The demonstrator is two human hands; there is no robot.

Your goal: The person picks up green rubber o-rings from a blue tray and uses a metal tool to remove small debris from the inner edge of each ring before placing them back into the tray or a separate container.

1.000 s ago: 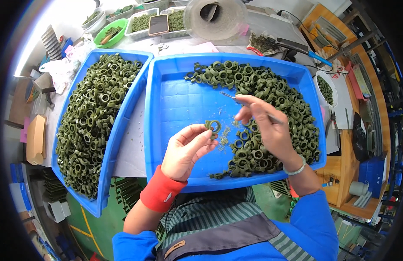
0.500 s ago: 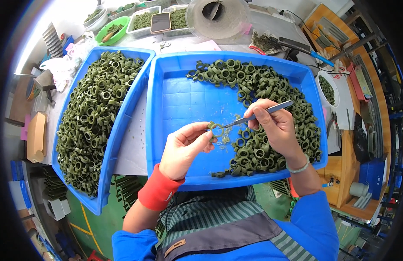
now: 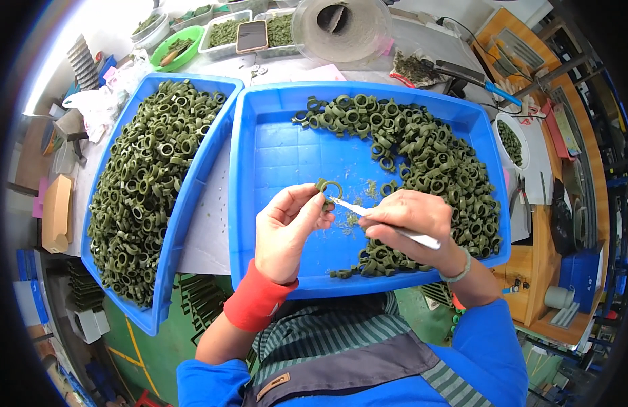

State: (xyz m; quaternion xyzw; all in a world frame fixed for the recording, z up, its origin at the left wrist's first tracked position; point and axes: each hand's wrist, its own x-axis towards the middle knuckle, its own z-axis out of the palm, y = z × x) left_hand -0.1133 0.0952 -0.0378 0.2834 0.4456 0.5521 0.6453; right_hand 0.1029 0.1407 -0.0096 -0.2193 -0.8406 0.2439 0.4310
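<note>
My left hand (image 3: 290, 234), with a red wristband (image 3: 257, 298), pinches a dark green ring (image 3: 340, 187) between thumb and fingers, above the large blue tray (image 3: 266, 279). In my right hand (image 3: 419, 217) is a slim metal scalpel (image 3: 420, 237), held by its flat handle. Its tip points left and meets the lower side of the ring; whether it cuts I cannot tell. Below lie fine green shavings (image 3: 350, 222). Many similar green rings (image 3: 456, 183) are heaped along the tray's far and right sides.
A narrower blue tray (image 3: 163, 288) full of green rings (image 3: 148, 176) stands at the left. Behind are plastic tubs (image 3: 222, 32), a phone (image 3: 251, 36), a green bowl (image 3: 185, 54) and a wide grey funnel-like vessel (image 3: 304, 30). A white bowl (image 3: 524, 163) sits at the right.
My right hand has come down and its grip on the scalpel has turned, so the handle now slopes down to the right. The ring has shifted slightly left and up with my left hand.
</note>
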